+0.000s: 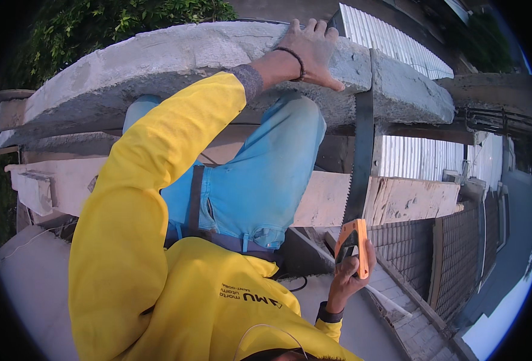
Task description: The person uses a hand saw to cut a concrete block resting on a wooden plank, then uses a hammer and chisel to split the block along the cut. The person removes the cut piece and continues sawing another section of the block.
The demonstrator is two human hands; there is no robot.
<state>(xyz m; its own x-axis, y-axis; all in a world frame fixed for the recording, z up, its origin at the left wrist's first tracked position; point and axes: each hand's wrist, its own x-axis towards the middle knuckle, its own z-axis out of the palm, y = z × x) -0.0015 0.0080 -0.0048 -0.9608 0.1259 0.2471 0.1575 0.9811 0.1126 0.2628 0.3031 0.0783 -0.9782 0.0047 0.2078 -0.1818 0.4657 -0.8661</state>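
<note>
My right hand (351,274) is wrapped round the orange and black handle of a hand saw (360,156). Its long toothed blade runs away from me up to a rough grey concrete-like slab (200,51). At the far end the blade sits in a narrow cut (372,69) through the slab, with a shorter piece (407,87) to the right of it. My left hand (311,51) lies on top of the slab, left of the cut, fingers spread over its far edge. My bent knee in blue trousers (296,126) is below the slab's near side.
Below and behind the slab runs a pale plank-like beam (416,198). Corrugated metal sheets (392,39) stand beyond on the right, above roof tiles (458,253). Thin steel bars (501,120) stick out at the far right. Green foliage (109,21) fills the far left.
</note>
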